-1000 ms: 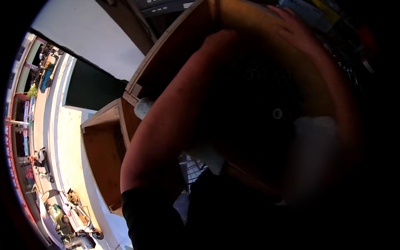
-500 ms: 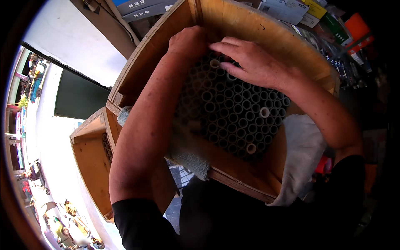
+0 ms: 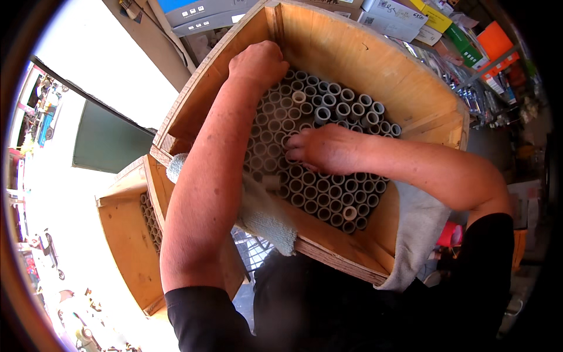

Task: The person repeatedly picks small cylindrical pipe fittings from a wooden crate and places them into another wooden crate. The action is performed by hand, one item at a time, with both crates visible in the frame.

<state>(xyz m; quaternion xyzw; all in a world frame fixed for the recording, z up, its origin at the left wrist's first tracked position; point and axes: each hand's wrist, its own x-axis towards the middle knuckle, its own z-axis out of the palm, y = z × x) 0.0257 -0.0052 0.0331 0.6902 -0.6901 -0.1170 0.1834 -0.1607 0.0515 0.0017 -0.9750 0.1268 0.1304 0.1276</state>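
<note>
Grey cylindrical plastic tubes [image 3: 335, 192] seem light, stiff, rim-pinchable; right hand [image 3: 328, 149] half-curled, left hand [image 3: 258, 61] fingers hidden; holds unclear.

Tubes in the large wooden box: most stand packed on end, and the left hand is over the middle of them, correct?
Wrong hand: the head view shows the right hand over the middle of the tubes. Most do stand packed on end.

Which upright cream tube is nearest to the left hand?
The cream tube beyond the right hand; the other visible one stands toward the near wall, farther from the left hand.
</note>
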